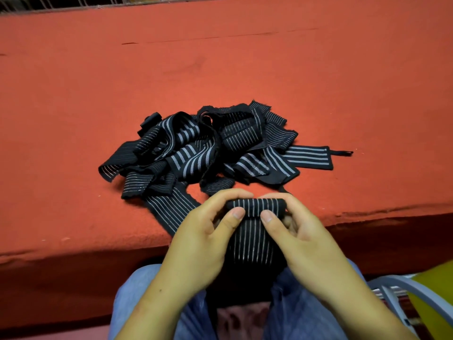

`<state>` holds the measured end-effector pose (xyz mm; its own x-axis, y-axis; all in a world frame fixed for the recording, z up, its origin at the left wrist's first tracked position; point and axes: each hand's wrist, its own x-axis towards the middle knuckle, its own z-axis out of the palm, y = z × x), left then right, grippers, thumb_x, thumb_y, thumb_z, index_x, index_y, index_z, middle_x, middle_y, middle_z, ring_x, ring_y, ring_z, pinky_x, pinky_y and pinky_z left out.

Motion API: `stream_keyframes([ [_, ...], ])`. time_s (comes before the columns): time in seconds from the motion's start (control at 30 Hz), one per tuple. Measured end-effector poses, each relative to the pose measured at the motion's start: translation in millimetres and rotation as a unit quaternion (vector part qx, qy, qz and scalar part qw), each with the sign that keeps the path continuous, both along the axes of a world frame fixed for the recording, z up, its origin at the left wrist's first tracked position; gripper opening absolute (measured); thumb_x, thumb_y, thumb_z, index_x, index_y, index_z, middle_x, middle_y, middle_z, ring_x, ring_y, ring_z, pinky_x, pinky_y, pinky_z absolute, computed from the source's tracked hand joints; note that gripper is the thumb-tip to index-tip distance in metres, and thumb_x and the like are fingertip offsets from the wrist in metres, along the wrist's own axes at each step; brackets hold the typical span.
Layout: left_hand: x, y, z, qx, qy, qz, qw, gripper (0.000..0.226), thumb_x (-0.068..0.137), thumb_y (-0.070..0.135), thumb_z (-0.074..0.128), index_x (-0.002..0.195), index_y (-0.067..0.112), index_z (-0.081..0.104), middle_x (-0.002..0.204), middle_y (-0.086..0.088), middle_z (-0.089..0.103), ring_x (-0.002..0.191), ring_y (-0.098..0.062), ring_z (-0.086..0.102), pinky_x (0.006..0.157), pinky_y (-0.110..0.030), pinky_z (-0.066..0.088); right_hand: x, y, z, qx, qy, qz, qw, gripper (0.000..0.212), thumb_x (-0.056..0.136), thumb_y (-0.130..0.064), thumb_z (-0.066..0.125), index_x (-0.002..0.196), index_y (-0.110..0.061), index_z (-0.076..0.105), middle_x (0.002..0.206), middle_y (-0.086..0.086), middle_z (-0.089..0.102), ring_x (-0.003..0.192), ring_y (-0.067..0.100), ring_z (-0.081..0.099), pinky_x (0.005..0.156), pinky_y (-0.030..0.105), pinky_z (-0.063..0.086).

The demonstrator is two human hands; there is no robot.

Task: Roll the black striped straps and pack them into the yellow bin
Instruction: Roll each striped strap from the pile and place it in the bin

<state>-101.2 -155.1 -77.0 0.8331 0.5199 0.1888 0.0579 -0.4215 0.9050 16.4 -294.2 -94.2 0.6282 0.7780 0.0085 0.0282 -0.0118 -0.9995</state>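
both hands are pinching the top of one strap [255,244]: the left hand [201,239] is curling its fingers over the roll [256,207] with its thumb [234,215] pressing on the front, and the right hand [301,234] is mirroring it, so the grip is narrow and holding only this strap. the roll is sitting just above the table [220,57] edge, close to the body, and the loose tail is hanging down between the wrists onto the lap [137,290]. i'm calling this the rolling step, early for this strap, since the roll is looking thin and plenty of tail is waiting. the next move is calling for the thumbs and fingers walking the roll down the tail, pulling evenly so the edges are lining up and the coil isn't slanting. the strap is looking like soft black elastic with thin pale stripes running lengthwise, and likely springing open if released. beyond the hands, the pile [208,148] of loose straps is lying tangled on the red table, so most of the job is looking undone. the bin [436,298] is showing only a yellow corner at lower right, behind a grey frame [402,288], well apart from the roll; what's inside it i can't tell.
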Motion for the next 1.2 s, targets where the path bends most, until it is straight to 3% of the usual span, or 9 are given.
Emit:
stream_keyframes([
  [0.17,1,0,0,0.029,-0.021,0.004,0.999,0.030,0.098,0.007,0.064,0.115,0.030,0.072,0.115,0.024,0.072,0.114,0.003,0.064,0.096,-0.009,0.042,0,1,-2,0.022,0.027,-0.011,0.999,0.018,0.103,-0.021,0.061,0.118,-0.029,0.067,0.098,-0.003,0.075,0.090,0.008,0.067,0.080,0.022,0.054],
  [0.27,0,0,0,0.047,-0.032,0.007,0.998,0.032,0.096,0.004,0.067,0.115,0.028,0.073,0.117,0.020,0.072,0.118,0.001,0.064,0.098,-0.008,0.040,1,3,-2,0.030,0.023,-0.016,0.999,0.027,0.096,-0.049,0.062,0.118,-0.034,0.068,0.113,-0.003,0.074,0.110,0.017,0.067,0.103,0.044,0.051],
  [0.37,0,-2,2,0.017,-0.030,0.000,0.999,0.029,0.095,0.007,0.068,0.114,0.028,0.074,0.116,0.019,0.073,0.116,0.002,0.064,0.093,-0.005,0.041,3,2,0,0.028,0.022,-0.021,0.999,0.030,0.094,-0.045,0.059,0.119,-0.031,0.067,0.113,-0.003,0.073,0.114,0.020,0.065,0.110,0.060,0.045],
  [0.47,-1,-6,7,-0.039,-0.012,-0.004,0.999,0.025,0.097,0.021,0.064,0.119,0.031,0.072,0.109,0.026,0.073,0.104,0.010,0.065,0.085,-0.003,0.042,5,-1,-1,0.014,0.025,-0.003,1.000,0.030,0.094,-0.042,0.058,0.121,-0.034,0.067,0.118,-0.007,0.072,0.119,0.020,0.063,0.113,0.063,0.041],
  [0.6,2,-7,0,-0.074,0.013,0.010,0.997,0.026,0.101,0.026,0.056,0.124,0.030,0.067,0.062,0.027,0.059,0.058,0.010,0.053,0.061,-0.005,0.039,5,-1,-3,0.008,0.016,0.004,1.000,0.029,0.094,-0.036,0.057,0.122,-0.036,0.066,0.118,-0.007,0.071,0.116,0.016,0.065,0.105,0.050,0.047],
  [0.7,2,-8,-5,-0.070,0.038,0.030,0.996,0.039,0.100,0.040,0.051,0.138,0.035,0.059,0.103,0.035,0.069,0.096,0.019,0.061,0.083,-0.002,0.042,2,-2,-3,-0.001,-0.015,0.006,1.000,0.032,0.096,-0.035,0.053,0.127,-0.039,0.062,0.122,-0.009,0.069,0.117,0.012,0.064,0.105,0.045,0.048],
  [0.8,4,-13,-9,-0.055,0.064,0.040,0.996,0.063,0.094,0.057,0.041,0.155,0.037,0.039,0.148,0.032,0.046,0.132,0.027,0.034,0.106,0.002,0.025,-1,0,-3,-0.014,-0.039,0.008,0.999,0.033,0.103,-0.034,0.048,0.132,-0.048,0.055,0.129,-0.014,0.066,0.126,0.010,0.060,0.115,0.049,0.042],
  [0.93,6,-17,-9,-0.062,0.056,0.048,0.995,0.067,0.095,0.054,0.039,0.158,0.034,0.031,0.143,0.039,0.040,0.128,0.034,0.028,0.099,0.008,0.021,-5,2,-1,-0.009,-0.041,0.007,0.999,0.039,0.098,-0.039,0.047,0.133,-0.056,0.049,0.132,-0.015,0.065,0.126,0.008,0.060,0.116,0.048,0.042],
  [1.2,3,-8,-8,-0.066,0.010,0.017,0.998,0.046,0.105,0.019,0.055,0.149,0.032,0.048,0.136,0.025,0.063,0.126,0.006,0.057,0.106,-0.015,0.043,-1,1,-5,-0.005,-0.003,0.022,1.000,0.036,0.107,-0.029,0.051,0.135,-0.052,0.051,0.118,-0.014,0.073,0.112,0.007,0.069,0.104,0.039,0.052],
])
